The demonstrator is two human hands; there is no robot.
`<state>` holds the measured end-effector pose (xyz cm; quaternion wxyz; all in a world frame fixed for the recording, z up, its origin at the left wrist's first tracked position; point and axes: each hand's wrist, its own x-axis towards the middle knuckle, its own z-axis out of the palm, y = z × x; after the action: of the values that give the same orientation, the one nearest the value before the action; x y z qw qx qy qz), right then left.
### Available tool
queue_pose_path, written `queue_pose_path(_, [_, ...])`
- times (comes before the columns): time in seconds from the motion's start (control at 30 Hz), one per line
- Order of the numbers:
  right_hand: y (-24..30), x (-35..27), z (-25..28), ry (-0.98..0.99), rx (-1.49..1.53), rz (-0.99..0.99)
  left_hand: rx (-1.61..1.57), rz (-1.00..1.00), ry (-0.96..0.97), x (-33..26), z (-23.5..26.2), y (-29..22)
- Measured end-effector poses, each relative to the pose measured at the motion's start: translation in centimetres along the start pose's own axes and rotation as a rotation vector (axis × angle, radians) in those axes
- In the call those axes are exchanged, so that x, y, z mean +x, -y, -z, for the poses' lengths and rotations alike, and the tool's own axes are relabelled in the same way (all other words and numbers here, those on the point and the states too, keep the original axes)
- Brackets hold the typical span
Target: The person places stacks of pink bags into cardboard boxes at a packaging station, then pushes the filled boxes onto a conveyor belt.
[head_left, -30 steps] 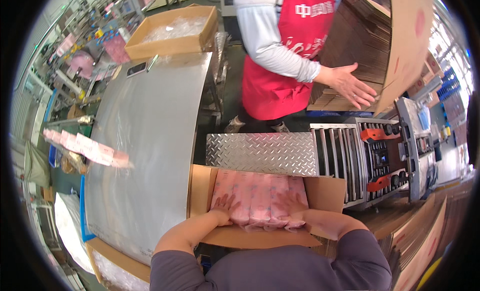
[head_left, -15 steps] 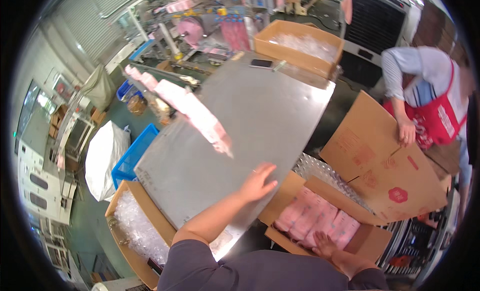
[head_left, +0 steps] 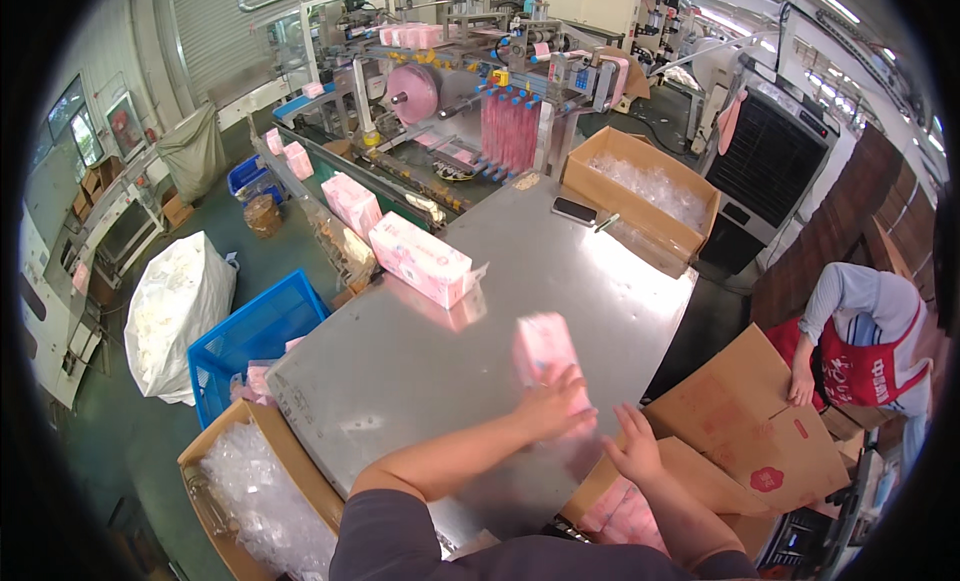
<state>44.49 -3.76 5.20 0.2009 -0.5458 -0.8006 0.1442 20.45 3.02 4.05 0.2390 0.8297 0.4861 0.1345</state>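
Two hands work a steel bench (head_left: 400, 361): the left hand (head_left: 552, 406) closes its grip on a pink pack (head_left: 545, 353), the right hand (head_left: 634, 447) hovers open above the carton (head_left: 690, 471), seemingly mid-packing; lowering it in likely follows.

A single wide fisheye view looks down from the person's head, tilted forward over the steel table (head_left: 400, 351) close below, with both forearms entering from the lower edge and the left hand (head_left: 552, 405) and right hand (head_left: 636, 449) near the centre. It faces the packing machine (head_left: 470, 91) across the table, farther off. Straight edges bend toward the dark round rim.
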Motion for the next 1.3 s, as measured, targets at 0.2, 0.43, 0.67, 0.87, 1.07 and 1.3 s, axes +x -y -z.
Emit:
queue_pose_path(0.2, [6.3, 6.8, -4.3, 0.295, -0.329, -0.153, 0.087, 0.553, -0.602, 6.0, 12.6, 12.8])
queue_pose_path(0.43, [5.4, 8.9, -4.6, 0.266, -0.329, -0.194, 0.57, 0.216, -0.322, 3.9, 4.4, 19.2])
queue_pose_path(0.67, [8.4, 12.2, -4.9, 0.281, -0.386, -0.276, 0.19, 0.365, -0.433, 3.5, 10.8, 13.6])
queue_pose_path(0.87, [8.4, 13.2, -5.1, 0.254, -0.332, -0.23, 0.303, 0.56, -0.236, 3.0, 16.4, 25.0])
queue_pose_path(1.07, [7.3, 13.2, -5.7, 0.182, -0.334, -0.192, 0.391, -0.019, -0.063, -4.8, 4.3, 10.4])
queue_pose_path(1.3, [6.9, 13.2, -5.6, 0.175, -0.347, -0.167, 0.157, 0.424, -0.291, -1.0, 11.5, 13.3])
